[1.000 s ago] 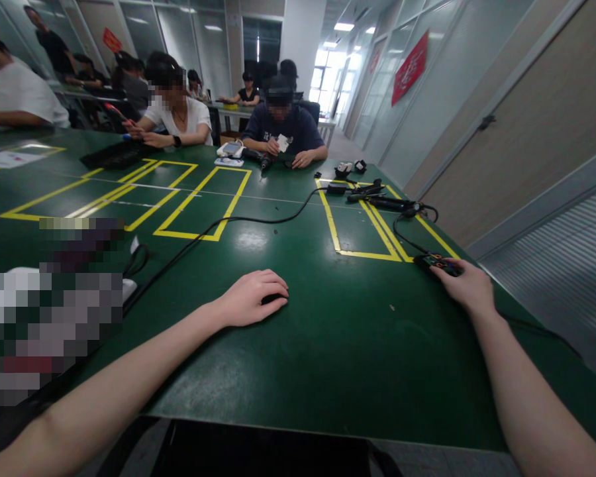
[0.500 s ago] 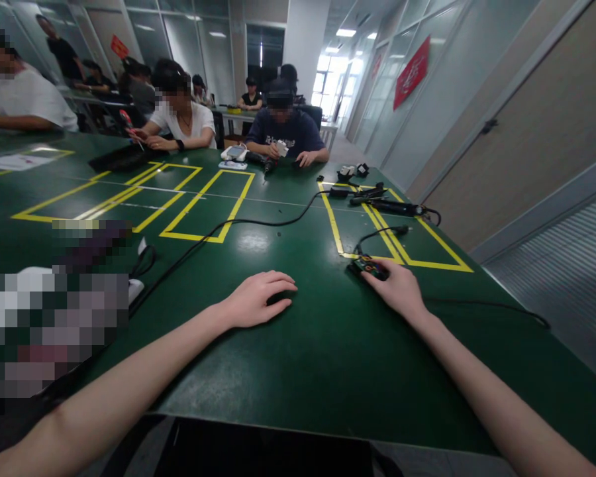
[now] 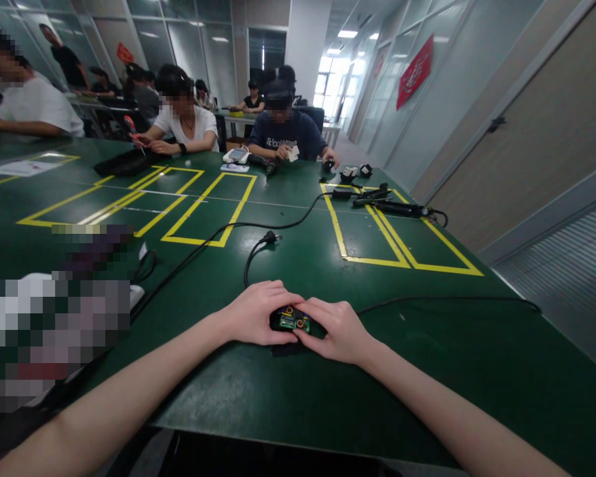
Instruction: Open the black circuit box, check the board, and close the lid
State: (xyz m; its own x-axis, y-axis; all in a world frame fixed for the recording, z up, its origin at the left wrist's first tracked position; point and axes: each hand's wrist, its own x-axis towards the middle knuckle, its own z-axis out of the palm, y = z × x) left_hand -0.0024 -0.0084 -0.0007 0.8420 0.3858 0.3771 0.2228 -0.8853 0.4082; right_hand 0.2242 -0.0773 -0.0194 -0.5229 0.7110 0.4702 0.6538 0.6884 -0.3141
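Note:
Between my two hands near the front of the green table is an opened power adapter [image 3: 295,322], its green circuit board and copper coils facing up. My left hand [image 3: 255,312] curls round its left side, thumb at the near edge. From the right, my right hand [image 3: 340,330] grips the same adapter, fingers meeting the left ones. A dark flat piece [image 3: 284,350] shows just below; whether it is part of the casing I cannot tell. A short black cord ending in a plug [image 3: 269,237] runs up from behind my left hand.
Yellow tape rectangles [image 3: 222,242] mark the table. A long black cable [image 3: 218,232] crosses to an adapter box [image 3: 342,194] beside dark tools [image 3: 397,208]. Another cable [image 3: 451,299] lies at right. Co-workers sit across, one with a hand on a black object [image 3: 329,163].
My right hand has brought the opened adapter left and nearer, trailing its plug cord. My left hand, empty before, has closed on the adapter's left side. A co-worker's hand has moved to the right.

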